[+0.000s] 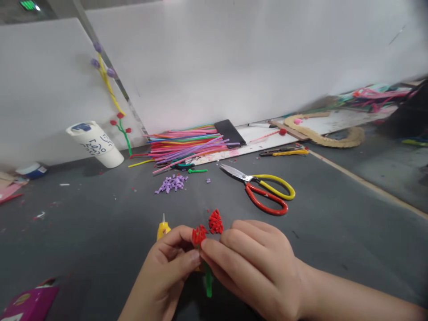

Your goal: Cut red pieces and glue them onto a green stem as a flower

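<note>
Close to me, both hands meet at a small flower (199,235) with a red head of short pieces and a green stem pointing down. My left hand (170,263) pinches it from the left, thumb and forefinger just under the red head. From the right, the fingertips of my right hand (257,263) press against the base of the head. Just beyond lies a small pile of cut red pieces (216,221). A yellow glue bottle (163,229) with a pointed tip shows behind my left hand, its lower part hidden.
Scissors (264,189) with red and yellow handles lie beyond my right hand. Purple cut pieces (172,183) are heaped before a bundle of coloured pipe cleaners (187,145). A white cup (100,145) leans left, a yellow cutter (290,152) lies right, and a purple box (31,303) is at front left.
</note>
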Demonstrator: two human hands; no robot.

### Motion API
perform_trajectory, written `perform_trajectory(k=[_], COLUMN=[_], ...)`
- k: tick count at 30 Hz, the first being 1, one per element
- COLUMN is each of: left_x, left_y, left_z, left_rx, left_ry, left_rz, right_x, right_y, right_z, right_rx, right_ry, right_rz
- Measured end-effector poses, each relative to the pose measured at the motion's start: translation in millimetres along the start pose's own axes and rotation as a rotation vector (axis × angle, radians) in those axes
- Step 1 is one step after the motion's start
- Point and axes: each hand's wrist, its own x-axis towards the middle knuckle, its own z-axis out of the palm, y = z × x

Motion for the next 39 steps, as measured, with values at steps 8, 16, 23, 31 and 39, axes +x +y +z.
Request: perform_trajectory(k=[8,16,23,31,39], left_x=[-0.1,3.1,5.0,2.3,2.2], left_y=[1.4,-1.2,-3.3,-1.0,-1.6], left_z=[2.5,-0.7,-3.9,-1.7,0.0], left_rx=[-0.017,-0.004,0.005,-0.034,-0.038], left_ry=[-0.002,-0.038,-0.046,-0.056,-0.087], left_rz=[0.007,0.023,0.048,-0.011,-0.009], right_x=[-0.3,-1.2,0.7,-3.7,-3.0], right_y=[0.0,-0.8,0.3,-1.5,-2.2], right_z=[-0.5,1.5,3.6,6.9,9.4], right_rx=[0.014,0.026,0.039,0.231,0.182], right_ry=[0.013,0.020,0.039,0.131,0.109], right_rz=[0.010,0.018,0.022,0.220,0.177])
